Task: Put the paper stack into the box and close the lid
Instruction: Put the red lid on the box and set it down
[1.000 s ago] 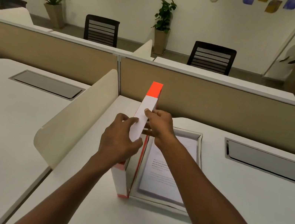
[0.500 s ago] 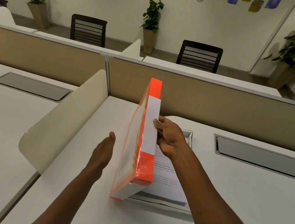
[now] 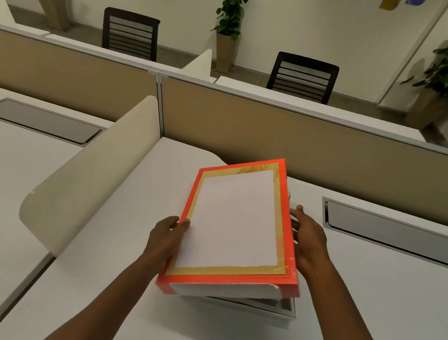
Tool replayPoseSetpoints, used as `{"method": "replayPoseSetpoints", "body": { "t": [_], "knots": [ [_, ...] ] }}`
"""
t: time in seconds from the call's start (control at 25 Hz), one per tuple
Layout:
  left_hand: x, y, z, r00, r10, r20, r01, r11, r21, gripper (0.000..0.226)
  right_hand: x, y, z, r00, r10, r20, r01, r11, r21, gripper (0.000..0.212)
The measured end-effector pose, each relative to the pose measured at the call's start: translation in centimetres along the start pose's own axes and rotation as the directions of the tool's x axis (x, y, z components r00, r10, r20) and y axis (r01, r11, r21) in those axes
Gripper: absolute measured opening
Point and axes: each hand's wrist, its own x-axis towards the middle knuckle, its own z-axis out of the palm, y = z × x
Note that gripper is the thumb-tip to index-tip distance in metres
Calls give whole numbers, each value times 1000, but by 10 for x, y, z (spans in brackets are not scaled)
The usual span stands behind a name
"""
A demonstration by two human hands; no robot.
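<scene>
The box lid (image 3: pixel 234 222), orange-edged with a gold border and a white centre panel, lies tilted over the white box base (image 3: pixel 267 309), its right side lower and a gap showing at the front. My left hand (image 3: pixel 167 234) grips the lid's left edge, thumb on top. My right hand (image 3: pixel 308 240) is against the lid's right edge with the fingers spread. The paper stack inside the box is hidden under the lid.
The box sits on a white desk (image 3: pixel 106 298). A curved cream divider (image 3: pixel 91 174) stands to the left, and a tan partition wall (image 3: pixel 309 148) runs behind. A grey cable hatch (image 3: pixel 395 237) lies to the right and another (image 3: pixel 41 121) on the left desk.
The lid has swung from standing on edge at the box's left down over the box. My left hand has taken hold of its left edge; my right hand shifted to its right edge.
</scene>
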Motion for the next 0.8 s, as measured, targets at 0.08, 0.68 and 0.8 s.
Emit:
{"method": "replayPoseSetpoints", "body": {
  "t": [0.08,0.68,0.8],
  "knots": [
    [-1,0,1,999,31,25,-29,997,-65,46,2,8,-11,1000,-11,7,11,994,-106,36],
    [-20,-16,30,922,210,324,-167,973,-157,115,3,98,-39,981,-188,-35,152,878,-454,40],
    [-18,-17,37,924,231,305,-233,972,-32,131,6,98,-42,976,-213,-39,170,865,-473,39]
  ]
}}
